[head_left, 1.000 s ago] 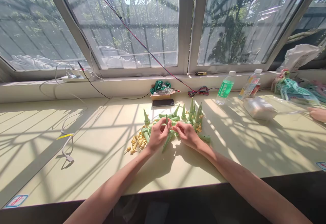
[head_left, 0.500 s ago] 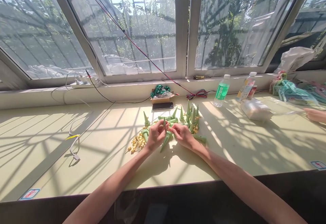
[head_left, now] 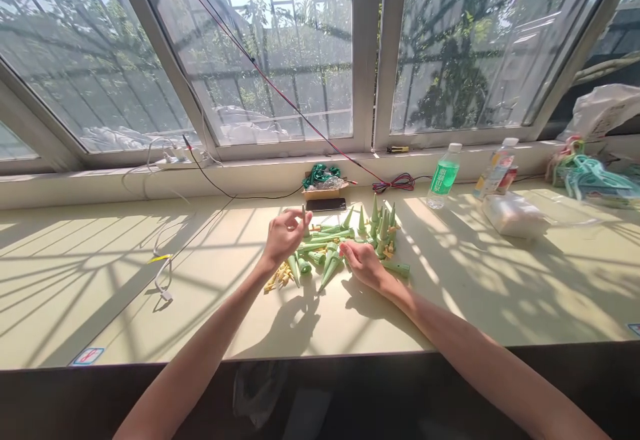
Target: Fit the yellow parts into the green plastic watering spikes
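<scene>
My left hand (head_left: 284,235) is raised over the left side of the pile, its fingers pinched on a green cone-shaped piece (head_left: 303,213) whose pointed tip shows upright. My right hand (head_left: 363,261) is closed near the middle of the pile; whatever its fingertips may hold is too small to make out. Between the hands lie several green cones (head_left: 331,265) and green tubes (head_left: 327,241). More green cones (head_left: 383,228) stand upright behind my right hand. Small yellow peg-like pieces (head_left: 278,280) are heaped below my left hand.
A black phone (head_left: 326,205) lies before a small box (head_left: 323,193) of green material. Farther right are a green-labelled bottle (head_left: 443,179), another bottle (head_left: 495,170) and a plastic-wrapped pack (head_left: 513,215). A white cable (head_left: 164,287) lies at left; the table's front edge is near my forearms.
My hands have moved apart: the left went up and left with the green cone, while the right stayed low by the pile. The view has shifted slightly. The other person's hand at right has left view.
</scene>
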A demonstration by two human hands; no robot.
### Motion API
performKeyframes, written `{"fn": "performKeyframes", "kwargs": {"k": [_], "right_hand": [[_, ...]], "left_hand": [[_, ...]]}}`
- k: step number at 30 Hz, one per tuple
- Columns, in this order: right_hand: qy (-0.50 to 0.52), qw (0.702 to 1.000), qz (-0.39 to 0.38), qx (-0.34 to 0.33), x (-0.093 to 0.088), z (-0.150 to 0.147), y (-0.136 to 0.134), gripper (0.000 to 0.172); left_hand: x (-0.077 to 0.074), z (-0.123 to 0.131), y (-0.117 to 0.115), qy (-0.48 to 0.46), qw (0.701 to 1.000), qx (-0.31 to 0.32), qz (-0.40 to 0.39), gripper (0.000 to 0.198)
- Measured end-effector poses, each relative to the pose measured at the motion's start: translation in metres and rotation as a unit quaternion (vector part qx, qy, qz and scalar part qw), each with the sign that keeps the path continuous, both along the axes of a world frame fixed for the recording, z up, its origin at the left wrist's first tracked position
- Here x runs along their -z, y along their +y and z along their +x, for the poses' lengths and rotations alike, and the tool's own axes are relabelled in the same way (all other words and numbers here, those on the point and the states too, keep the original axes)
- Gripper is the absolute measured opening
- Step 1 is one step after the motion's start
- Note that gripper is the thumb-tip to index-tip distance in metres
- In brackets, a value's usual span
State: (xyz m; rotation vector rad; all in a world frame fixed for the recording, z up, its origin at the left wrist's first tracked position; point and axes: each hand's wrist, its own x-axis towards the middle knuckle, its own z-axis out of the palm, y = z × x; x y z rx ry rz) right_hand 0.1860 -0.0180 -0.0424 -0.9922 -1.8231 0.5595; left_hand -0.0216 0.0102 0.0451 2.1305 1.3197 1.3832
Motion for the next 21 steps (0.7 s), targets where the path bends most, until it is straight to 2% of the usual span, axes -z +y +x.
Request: {"fn": "performKeyframes", "kwargs": {"k": [3, 8, 13, 21], "right_hand": [[0.001, 1.000, -0.001, -0.001, 0.001, 0.000, 0.000, 0.054], [-0.003, 1.000, 0.000, -0.005, 0.001, 0.000, -0.003, 0.051], [-0.012, 1.000, -0.009, -0.008, 0.003, 0.000, -0.003, 0.046], [-0.009, 1.000, -0.003, -0.010, 0.005, 0.001, -0.001, 0.046]], "left_hand": [[-0.001, -0.028, 0.006, 0.057, 0.996, -0.059, -0.040, 0.035], [0.015, -0.062, 0.016, 0.055, 0.985, -0.114, -0.113, 0.029], [0.029, -0.071, 0.032, 0.071, 0.978, -0.146, -0.128, 0.029], [0.042, -0.072, 0.044, 0.072, 0.972, -0.131, -0.181, 0.039]]}}
